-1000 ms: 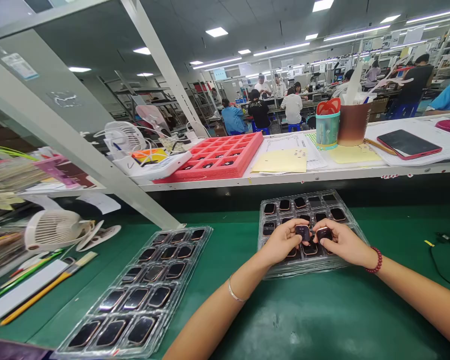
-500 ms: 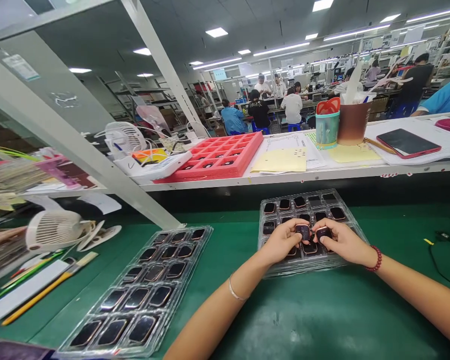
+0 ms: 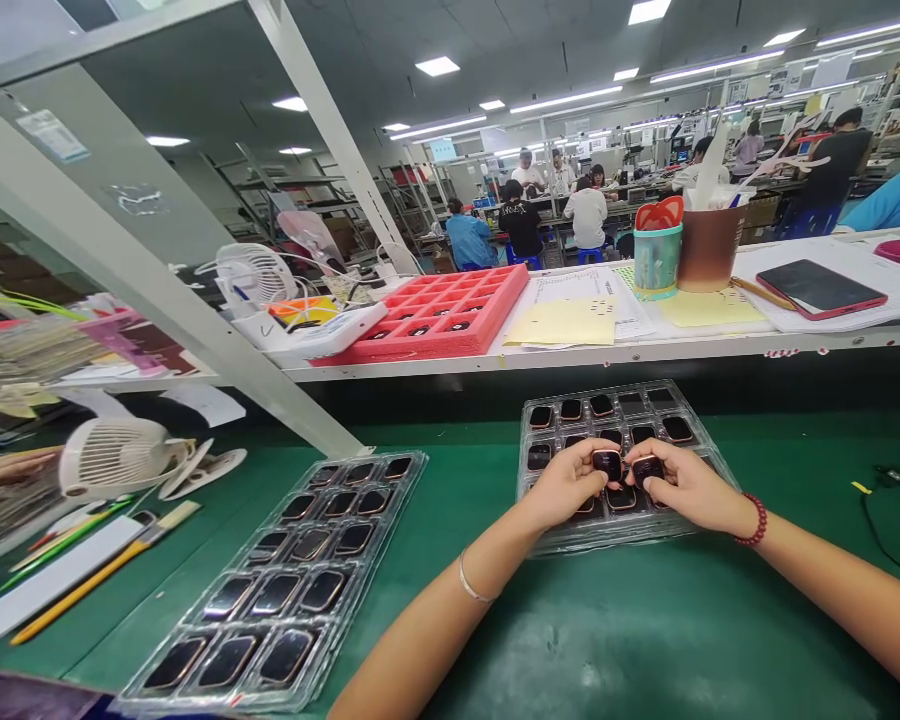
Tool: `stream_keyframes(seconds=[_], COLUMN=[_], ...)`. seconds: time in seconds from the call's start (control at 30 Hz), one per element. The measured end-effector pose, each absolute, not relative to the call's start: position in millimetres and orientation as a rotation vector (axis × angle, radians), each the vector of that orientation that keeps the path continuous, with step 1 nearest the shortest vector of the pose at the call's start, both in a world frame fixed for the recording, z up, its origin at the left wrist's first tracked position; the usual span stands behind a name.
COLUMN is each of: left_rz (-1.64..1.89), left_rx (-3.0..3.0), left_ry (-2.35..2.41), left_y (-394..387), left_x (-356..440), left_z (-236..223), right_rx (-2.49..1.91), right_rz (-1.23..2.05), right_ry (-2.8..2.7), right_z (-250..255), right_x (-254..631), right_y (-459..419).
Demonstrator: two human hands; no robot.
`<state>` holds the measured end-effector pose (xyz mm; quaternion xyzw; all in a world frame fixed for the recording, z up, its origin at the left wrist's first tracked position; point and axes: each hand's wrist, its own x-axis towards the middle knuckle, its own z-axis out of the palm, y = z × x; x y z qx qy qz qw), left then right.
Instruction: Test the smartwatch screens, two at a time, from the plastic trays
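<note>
My left hand pinches a small square smartwatch body with a dark face and rose-gold edge. My right hand pinches a matching smartwatch body close beside it, and the two do not appear to touch. Both hands hover over a clear plastic blister tray, whose pockets hold several more dark watch bodies. Some pockets are hidden under my hands. Further left on the green mat, a second clear blister tray holds several similar watch bodies.
A green work mat lies under the trays. A red foam tray and papers sit on the raised white shelf. A white fan stands left, near a co-worker's forearm. A metal shelf upright slants across the left side.
My hands and the two watch bodies stay nearly still. The whole view has shifted slightly. A co-worker's forearm now shows at the left edge beside the fan.
</note>
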<state>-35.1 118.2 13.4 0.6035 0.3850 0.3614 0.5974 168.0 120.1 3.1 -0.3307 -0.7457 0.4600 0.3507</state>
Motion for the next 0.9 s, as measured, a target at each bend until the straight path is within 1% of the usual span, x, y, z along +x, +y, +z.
stream_keyframes(seconds=[0.43, 0.63, 0.9], left_rz=[0.838, 0.839, 0.886], left_rx=[1.405, 1.411, 1.408], left_ry=[0.909, 0.912, 0.878], left_y=[116.6, 118.5, 118.2], left_x=[-35.0, -37.1, -36.5], left_z=[15.8, 12.6, 12.8], right_rx=[-0.839, -0.899, -0.877], right_rz=[1.188, 1.334, 1.339], right_ry=[-1.957, -1.893, -1.885], right_z=[5.1, 7.2, 6.8], right_x=[167.9, 169.0, 168.8], right_y=[118.7, 118.1, 117.7])
